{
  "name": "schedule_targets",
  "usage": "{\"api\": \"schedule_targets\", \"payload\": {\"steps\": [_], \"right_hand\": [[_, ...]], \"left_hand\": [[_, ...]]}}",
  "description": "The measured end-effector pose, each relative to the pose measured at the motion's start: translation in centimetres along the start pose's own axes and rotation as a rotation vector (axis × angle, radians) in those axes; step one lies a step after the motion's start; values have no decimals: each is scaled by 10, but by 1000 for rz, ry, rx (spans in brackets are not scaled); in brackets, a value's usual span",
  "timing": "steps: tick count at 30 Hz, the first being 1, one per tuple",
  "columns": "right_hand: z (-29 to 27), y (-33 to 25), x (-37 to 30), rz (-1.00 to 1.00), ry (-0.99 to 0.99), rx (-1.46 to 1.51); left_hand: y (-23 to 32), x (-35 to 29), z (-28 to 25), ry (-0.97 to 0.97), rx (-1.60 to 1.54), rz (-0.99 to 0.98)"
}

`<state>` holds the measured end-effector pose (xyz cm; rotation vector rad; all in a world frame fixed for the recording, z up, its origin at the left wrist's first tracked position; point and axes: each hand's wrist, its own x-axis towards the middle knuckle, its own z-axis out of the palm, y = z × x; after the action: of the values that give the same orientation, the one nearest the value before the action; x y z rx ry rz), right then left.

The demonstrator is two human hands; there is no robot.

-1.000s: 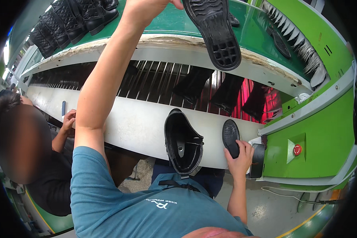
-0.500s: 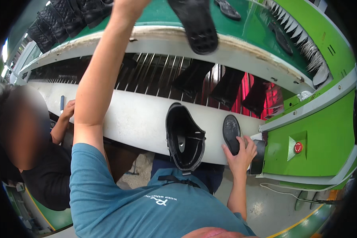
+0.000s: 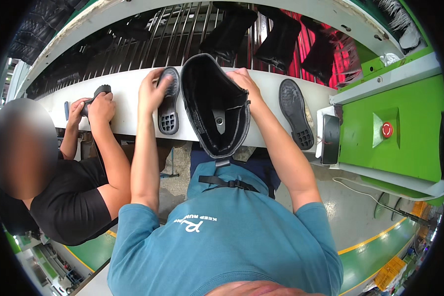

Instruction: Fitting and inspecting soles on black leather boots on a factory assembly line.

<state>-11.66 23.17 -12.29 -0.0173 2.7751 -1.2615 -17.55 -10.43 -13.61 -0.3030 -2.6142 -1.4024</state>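
Note:
A tall black boot (image 3: 198, 106) stands in front of me at the worktable's edge, its shaft opening facing up so the dark lining shows. My right hand (image 3: 245, 88) is closed around the boot's far right side; some of its fingertips are hidden. Left of the boot, a black shoe sole (image 3: 168, 116) lies with its gridded heel toward me. My left hand (image 3: 152, 92) grips this sole by its far end, the thumb over its upper face. To the right, a second black sole (image 3: 297, 116) rests on the table, untouched.
Behind the white worktable (image 3: 128, 84) runs a rack of metal rods (image 3: 182, 37) with black boots (image 3: 278, 42) and a red glow. A dark flat device (image 3: 330, 139) stands by the green machine (image 3: 362, 138) with its red button (image 3: 387, 130). At left, a co-worker (image 3: 69, 197) handles a black shoe part.
My left hand has come down from the green conveyor to the sole left of the boot. My right hand has let go of the right-hand sole and taken hold of the boot.

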Motion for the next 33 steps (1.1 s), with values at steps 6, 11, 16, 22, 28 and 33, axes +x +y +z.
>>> {"api": "schedule_targets", "payload": {"steps": [6,11,16,22,28,33], "right_hand": [[-11,-8,-4,11,-140,287],[-26,-17,-41,46,-64,1097],[-82,-32,-80,-361,102,888],[-72,-8,-129,-482,301,784],[-75,2,-127,-561,386,646],[-83,-6,-118,-500,323,674]], "left_hand": [[82,-51,95,175,-9,227],[154,-68,115,45,-274,177],[200,-80,132,17,-544,405],[212,-100,146,-48,-742,421],[226,-83,129,112,-389,702],[231,-75,119,74,-374,611]]}}
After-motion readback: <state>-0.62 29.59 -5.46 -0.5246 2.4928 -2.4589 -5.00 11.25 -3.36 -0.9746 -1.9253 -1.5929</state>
